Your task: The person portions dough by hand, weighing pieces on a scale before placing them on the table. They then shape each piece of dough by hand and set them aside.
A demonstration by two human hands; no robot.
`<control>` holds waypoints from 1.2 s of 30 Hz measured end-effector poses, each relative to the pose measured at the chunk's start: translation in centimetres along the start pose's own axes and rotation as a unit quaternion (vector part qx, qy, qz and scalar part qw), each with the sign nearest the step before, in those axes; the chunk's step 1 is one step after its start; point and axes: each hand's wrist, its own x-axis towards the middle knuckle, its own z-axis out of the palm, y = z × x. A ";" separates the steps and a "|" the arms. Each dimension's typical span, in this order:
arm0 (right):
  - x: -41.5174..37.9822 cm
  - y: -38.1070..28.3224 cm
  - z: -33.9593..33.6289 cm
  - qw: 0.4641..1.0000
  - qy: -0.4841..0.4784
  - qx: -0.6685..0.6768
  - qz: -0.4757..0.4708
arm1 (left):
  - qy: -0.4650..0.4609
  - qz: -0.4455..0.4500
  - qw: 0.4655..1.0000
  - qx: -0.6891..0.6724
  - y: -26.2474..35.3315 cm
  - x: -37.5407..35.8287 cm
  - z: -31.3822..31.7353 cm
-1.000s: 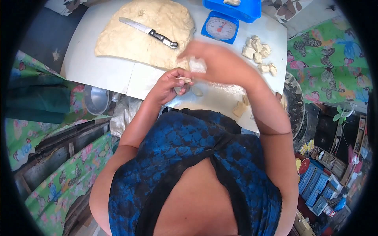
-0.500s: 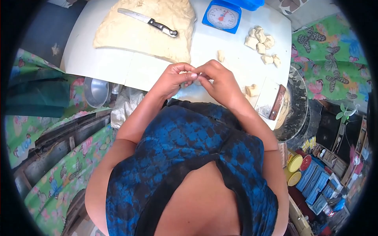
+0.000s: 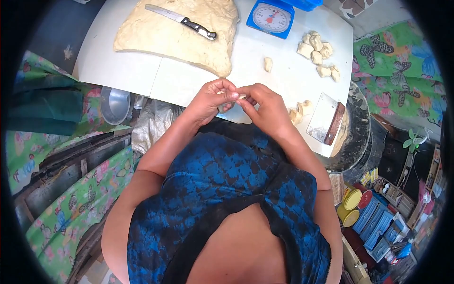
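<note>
My left hand [image 3: 212,100] and my right hand [image 3: 266,105] meet over the table's near edge. Both are closed, with thumbs and fingertips pinching a small pale piece of dough [image 3: 242,96] between them. Fingers hide most of that piece. Just beyond the hands lies a big slab of dough [image 3: 165,42], with a black-handled knife [image 3: 198,31] resting on top. One small dough lump [image 3: 268,64] sits alone past my right hand. Close beside my right wrist are a few more dough pieces [image 3: 302,111].
A blue kitchen scale [image 3: 270,19] stands at the back of the white table [image 3: 189,87]. Several dough lumps [image 3: 316,46] are grouped to its right. A dough scraper [image 3: 326,118] with a wooden handle lies at the right edge, near a large black-rimmed round container [image 3: 362,128].
The fingertips have shifted slightly, and a bit of dough now shows between them. My right hand has turned a little. The whole view has shifted slightly; the things on the table stay put.
</note>
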 end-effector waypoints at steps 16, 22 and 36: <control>1.6 -0.6 -1.5 0.999 -0.031 0.032 -0.027 | -0.010 0.032 0.999 -0.018 0.6 0.2 0.8; 2.4 -0.3 -2.0 0.995 -0.089 0.038 -0.001 | -0.030 0.030 0.999 0.030 0.5 0.8 -0.1; 13.2 -1.2 -14.7 0.966 0.212 -0.094 -0.114 | -0.012 0.033 0.998 -0.046 0.5 2.8 -2.0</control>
